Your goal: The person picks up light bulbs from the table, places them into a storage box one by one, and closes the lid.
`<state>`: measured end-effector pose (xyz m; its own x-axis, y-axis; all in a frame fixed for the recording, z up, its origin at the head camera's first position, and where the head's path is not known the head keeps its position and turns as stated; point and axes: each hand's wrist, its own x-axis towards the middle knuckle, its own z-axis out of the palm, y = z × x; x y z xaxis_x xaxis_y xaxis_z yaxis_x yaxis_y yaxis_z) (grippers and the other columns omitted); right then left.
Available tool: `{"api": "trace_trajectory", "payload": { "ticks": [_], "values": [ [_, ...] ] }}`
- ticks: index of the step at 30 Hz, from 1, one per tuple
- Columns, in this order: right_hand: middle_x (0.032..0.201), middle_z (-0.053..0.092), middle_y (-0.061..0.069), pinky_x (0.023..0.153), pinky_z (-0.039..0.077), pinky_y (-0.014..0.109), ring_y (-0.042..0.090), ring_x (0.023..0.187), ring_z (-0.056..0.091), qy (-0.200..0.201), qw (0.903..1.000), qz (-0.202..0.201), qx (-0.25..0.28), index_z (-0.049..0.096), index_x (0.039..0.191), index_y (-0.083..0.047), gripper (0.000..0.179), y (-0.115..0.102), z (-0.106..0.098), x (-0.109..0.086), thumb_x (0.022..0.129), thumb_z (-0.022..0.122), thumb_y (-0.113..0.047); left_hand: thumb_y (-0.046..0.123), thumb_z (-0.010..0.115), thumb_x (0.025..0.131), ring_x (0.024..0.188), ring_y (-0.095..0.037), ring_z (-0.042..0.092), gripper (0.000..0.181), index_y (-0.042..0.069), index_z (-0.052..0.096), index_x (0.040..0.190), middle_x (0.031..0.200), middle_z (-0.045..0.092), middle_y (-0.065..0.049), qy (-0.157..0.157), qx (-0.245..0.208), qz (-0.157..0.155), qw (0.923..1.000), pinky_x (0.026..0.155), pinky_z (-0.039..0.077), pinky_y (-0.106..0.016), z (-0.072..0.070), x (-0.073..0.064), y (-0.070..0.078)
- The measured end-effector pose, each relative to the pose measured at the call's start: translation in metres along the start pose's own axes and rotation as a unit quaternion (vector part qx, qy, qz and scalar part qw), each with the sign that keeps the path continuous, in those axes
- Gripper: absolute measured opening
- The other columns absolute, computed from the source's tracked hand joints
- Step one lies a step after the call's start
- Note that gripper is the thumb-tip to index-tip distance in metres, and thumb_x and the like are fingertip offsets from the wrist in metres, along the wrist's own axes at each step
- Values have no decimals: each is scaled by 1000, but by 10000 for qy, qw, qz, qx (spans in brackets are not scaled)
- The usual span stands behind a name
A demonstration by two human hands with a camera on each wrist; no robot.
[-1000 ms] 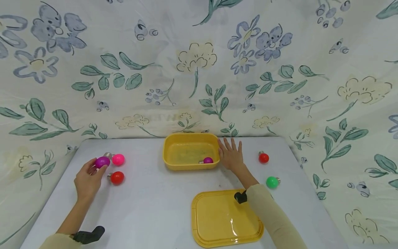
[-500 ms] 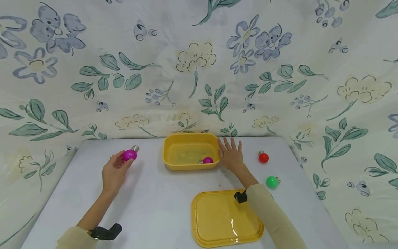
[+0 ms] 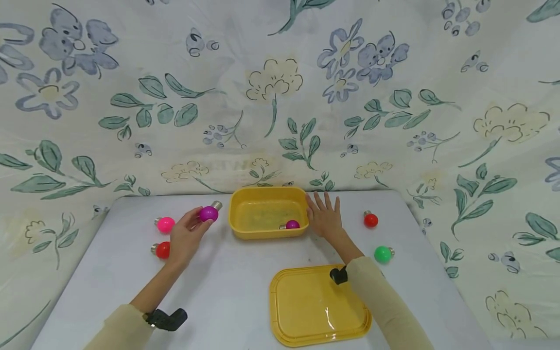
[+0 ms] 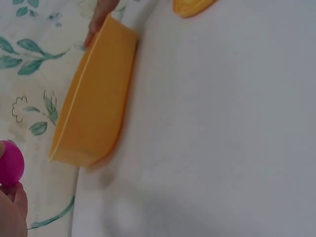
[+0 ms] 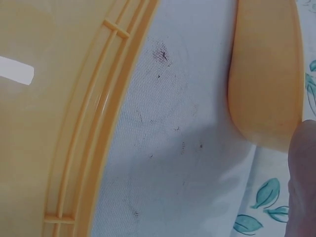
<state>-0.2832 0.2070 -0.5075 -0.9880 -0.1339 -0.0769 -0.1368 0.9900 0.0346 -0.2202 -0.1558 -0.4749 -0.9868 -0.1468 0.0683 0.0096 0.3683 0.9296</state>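
Note:
My left hand [image 3: 187, 239] pinches a purple light bulb [image 3: 208, 214] by its round globe, the silver screw base pointing up and right. It is just left of a yellow plastic container [image 3: 236, 228], above the white table. The same bulb [image 4: 11, 164] shows at the left edge of the left wrist view. Inside the container another purple bulb [image 3: 292, 224] lies on its side near the front right corner. My right hand [image 3: 324, 218] has its fingers spread, touching the container's right end. In the right wrist view only part of this hand [image 5: 302, 182] shows beside the container [image 5: 266, 74].
A yellow lid [image 3: 319, 306] lies flat in front of the container, under my right forearm. On the left are a pink bulb [image 3: 166, 224] and a red bulb [image 3: 163, 250], partly behind my left hand. A red bulb [image 3: 371, 220] and a green bulb [image 3: 383, 254] lie right.
My left hand has carried the purple bulb rightward from beside the pink and red bulbs to near the container. The right hand has stayed at the container's right end.

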Motion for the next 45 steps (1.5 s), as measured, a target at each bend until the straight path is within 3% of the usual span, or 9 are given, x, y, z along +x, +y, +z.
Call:
{"api": "trace_trajectory", "payload": {
  "ticks": [5,13,19,26,33,45],
  "values": [
    [166,12,6,117,-2,61,35,151,3,-31,10000,-1,-83,8,162,-25,56,0,0,1,110,21,-40,18,67,98,132,-32,50,56,5,46,148,143,52,-18,-303,75,34,9995,98,46,-32,11,3,7],
    [166,12,6,117,-2,62,35,151,5,-28,10000,-7,-72,10,162,-24,56,1,-1,-1,110,22,-39,14,69,96,128,-33,54,51,-1,50,142,138,55,-21,-709,11,420,9966,101,45,-35,32,12,12],
    [166,12,6,117,0,62,35,151,7,-39,9998,-4,-178,8,162,-25,56,0,-1,-1,110,22,-39,9,69,95,124,-36,56,47,-4,53,137,135,56,-23,-866,187,571,9944,100,47,-39,47,18,20],
    [166,9,6,115,-8,61,35,151,1,-179,9998,-12,-97,5,162,-25,56,1,-2,-1,110,20,-40,8,70,94,121,-38,58,45,-6,55,134,131,58,-25,-1083,177,768,9910,100,48,-42,61,23,28],
    [166,9,6,116,-7,61,35,151,2,-201,9997,-51,-122,6,162,-25,56,3,-2,0,110,19,-40,7,71,93,119,-40,58,45,-8,55,133,128,59,-26,-1328,330,974,9858,99,48,-43,75,27,30],
    [166,10,6,116,-5,61,36,151,5,-207,9996,-66,-187,5,162,-24,56,1,-6,-1,110,18,-40,5,70,93,118,-37,59,43,-8,56,132,128,61,-25,-1576,449,1047,9809,102,47,-43,100,39,29]
  ]
}}
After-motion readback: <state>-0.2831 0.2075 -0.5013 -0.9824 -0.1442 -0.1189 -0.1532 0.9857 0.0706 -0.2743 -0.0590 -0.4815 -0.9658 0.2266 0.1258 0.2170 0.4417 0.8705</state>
